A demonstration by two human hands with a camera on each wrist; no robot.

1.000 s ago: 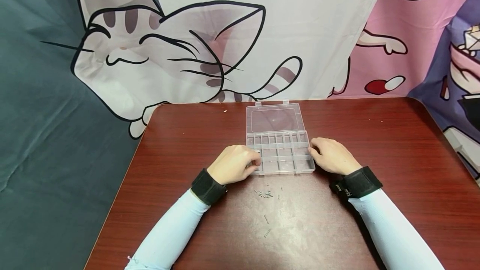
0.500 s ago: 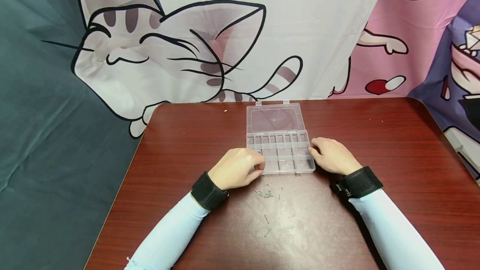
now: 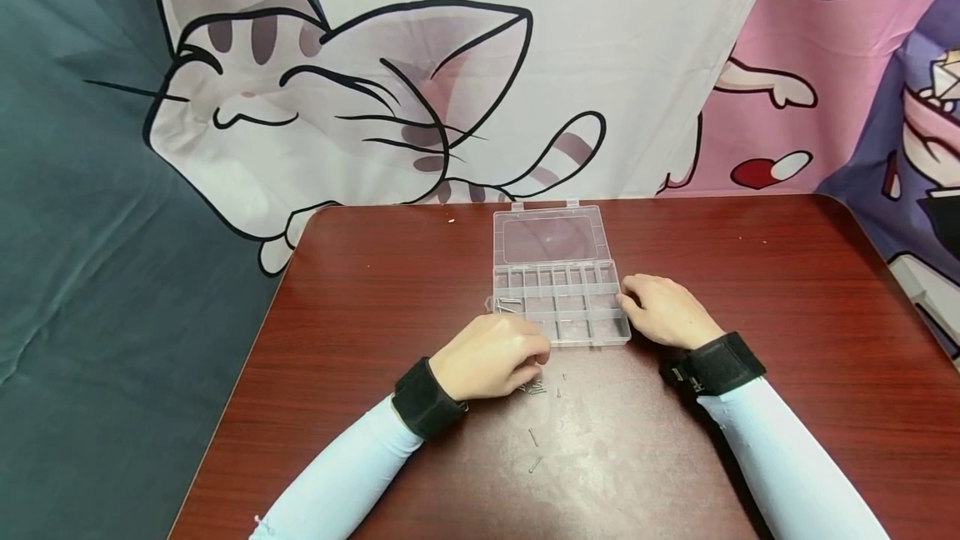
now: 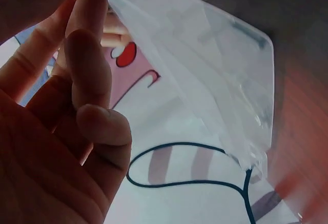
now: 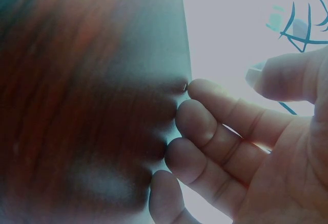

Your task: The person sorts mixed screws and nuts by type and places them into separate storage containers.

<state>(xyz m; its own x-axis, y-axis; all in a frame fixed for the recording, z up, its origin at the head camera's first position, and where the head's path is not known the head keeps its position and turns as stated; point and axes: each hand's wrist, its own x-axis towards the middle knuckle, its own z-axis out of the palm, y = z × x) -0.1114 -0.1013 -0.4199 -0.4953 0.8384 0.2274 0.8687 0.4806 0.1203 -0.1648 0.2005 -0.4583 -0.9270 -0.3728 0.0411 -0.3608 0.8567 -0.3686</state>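
reaching left hand (image 3: pixel 491 355) over pins (image 3: pixel 537 389), right hand (image 3: pixel 663 311) steadying box (image 3: pixel 558 305)

Dark red wooden table (image 3: pixel 750 273) with rounded corners and a glossy top catching soft light. Behind it, hanging cloth: dark teal sheet (image 3: pixel 75 273) on the left, white cloth with a big sleeping cartoon cat (image 3: pixel 330 107) in the middle, pink and purple cartoon print (image 3: pixel 862 90) on the right.
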